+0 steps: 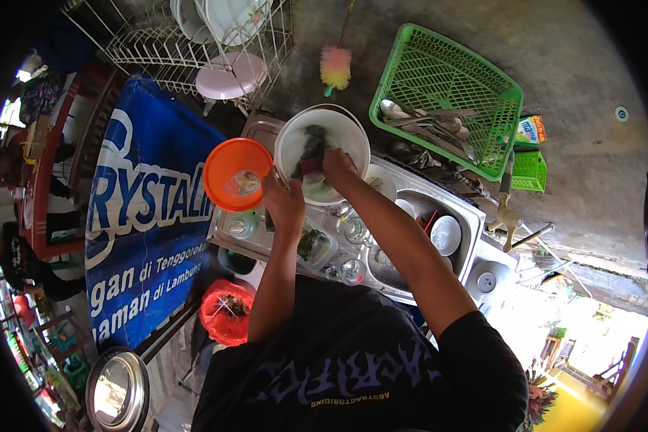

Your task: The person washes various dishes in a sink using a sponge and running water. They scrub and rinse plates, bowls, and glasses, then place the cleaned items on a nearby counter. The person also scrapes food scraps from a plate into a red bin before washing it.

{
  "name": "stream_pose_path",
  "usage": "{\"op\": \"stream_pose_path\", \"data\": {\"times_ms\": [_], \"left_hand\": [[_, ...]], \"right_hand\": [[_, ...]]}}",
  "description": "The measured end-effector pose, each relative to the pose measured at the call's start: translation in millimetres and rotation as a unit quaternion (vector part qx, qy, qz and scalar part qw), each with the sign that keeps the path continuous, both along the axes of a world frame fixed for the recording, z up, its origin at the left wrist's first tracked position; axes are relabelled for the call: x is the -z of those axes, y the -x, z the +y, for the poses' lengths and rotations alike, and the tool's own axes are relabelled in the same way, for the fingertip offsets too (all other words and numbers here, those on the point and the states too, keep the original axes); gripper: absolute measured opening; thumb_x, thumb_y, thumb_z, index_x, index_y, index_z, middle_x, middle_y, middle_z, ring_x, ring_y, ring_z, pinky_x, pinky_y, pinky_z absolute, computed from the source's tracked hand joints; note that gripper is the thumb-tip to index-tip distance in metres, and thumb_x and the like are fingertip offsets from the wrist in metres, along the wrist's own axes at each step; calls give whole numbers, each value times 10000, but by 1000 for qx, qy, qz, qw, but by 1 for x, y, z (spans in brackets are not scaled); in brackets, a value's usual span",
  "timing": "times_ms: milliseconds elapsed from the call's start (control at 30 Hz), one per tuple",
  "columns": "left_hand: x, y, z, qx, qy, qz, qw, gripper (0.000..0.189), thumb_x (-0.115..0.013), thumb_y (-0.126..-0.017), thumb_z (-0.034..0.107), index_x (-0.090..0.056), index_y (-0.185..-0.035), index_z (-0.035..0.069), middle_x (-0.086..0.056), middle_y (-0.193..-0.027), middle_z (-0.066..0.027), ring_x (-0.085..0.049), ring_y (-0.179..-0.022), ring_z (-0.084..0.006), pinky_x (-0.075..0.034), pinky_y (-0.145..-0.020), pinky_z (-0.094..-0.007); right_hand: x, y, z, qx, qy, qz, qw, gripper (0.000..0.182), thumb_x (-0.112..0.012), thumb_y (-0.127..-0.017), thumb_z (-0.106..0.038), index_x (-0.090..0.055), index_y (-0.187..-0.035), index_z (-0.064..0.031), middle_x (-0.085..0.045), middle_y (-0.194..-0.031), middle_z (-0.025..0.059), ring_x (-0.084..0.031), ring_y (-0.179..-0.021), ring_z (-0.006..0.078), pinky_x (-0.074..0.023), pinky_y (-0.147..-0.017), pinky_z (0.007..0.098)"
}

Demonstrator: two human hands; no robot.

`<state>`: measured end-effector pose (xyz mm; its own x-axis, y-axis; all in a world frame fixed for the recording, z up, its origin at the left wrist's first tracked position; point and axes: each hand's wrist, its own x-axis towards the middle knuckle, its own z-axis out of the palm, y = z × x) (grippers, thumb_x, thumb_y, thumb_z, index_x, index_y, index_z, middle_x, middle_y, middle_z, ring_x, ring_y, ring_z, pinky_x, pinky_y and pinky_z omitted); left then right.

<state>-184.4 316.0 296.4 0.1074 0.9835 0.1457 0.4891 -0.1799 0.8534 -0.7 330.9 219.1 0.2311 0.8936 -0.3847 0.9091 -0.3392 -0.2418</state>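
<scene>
A white plastic bucket [351, 132] is tilted so that its inside faces me, above the steel sink unit. My left hand [283, 202] grips its near left rim. An orange plastic dish [221, 178] lies right beside that hand, with a clear plastic wrapper [244, 182] in it. Inside the bucket, my right hand [339, 166] is closed around a dark red object [311, 166], partly hidden by my fingers. Dark mesh-like material [314, 141] shows against the bucket's inner wall, just beyond the red object.
Glass mugs [352, 271] and a clear container [319, 249] stand on the drainboard. Bowls [445, 235] sit in the sink basin [467, 216], near a tap [505, 218]. A green basket [448, 70] holds cutlery. A wire rack [162, 46] holds plates. A red-lined bin [216, 324] stands lower left.
</scene>
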Motion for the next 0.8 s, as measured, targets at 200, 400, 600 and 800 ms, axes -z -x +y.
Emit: {"op": "stream_pose_path", "data": {"times_ms": [200, 400, 600, 800], "left_hand": [[17, 10, 9, -8, 4, 2, 1000, 397, -610, -806, 38, -587, -1181, -90, -623, -915, -234, -616, -870, -402, -485, -794, -500], [59, 29, 18, 8, 3, 17, 1000, 457, -673, -811, 83, -581, -1230, -74, -620, -885, -208, -624, -848, -377, -488, -790, -492], [18, 28, -22, 17, 5, 23, 1000, 638, -731, -822, 148, -484, -1380, -39, -577, -1050, -198, -612, -950, -336, -498, -867, -461], [-26, 9, -114, 136, -90, -59, 985, 430, -650, -930, 60, -561, -1346, 2, -606, -1117, -152, -648, -1020, -253, -537, -922, -387]], "right_hand": [[-33, -1, 10, 23, 147, 82, 985, 287, -645, -786, -137, -735, -1001, 31, -731, -942, 252, -736, -904, 353, -579, -866, 436], [-53, -9, -20, 131, -141, 247, 950, 308, -675, -840, -170, -688, -1083, 18, -723, -989, 237, -735, -858, 349, -588, -787, 422], [-107, -31, -98, 285, -189, 750, 566, 377, -533, -965, -43, -520, -1342, -51, -712, -1095, 166, -719, -763, 215, -573, -603, 312], [-132, -69, -250, 370, -256, 774, 446, 359, -503, -989, -120, -482, -1327, -2, -653, -1125, 184, -667, -832, 239, -556, -659, 317]]}}
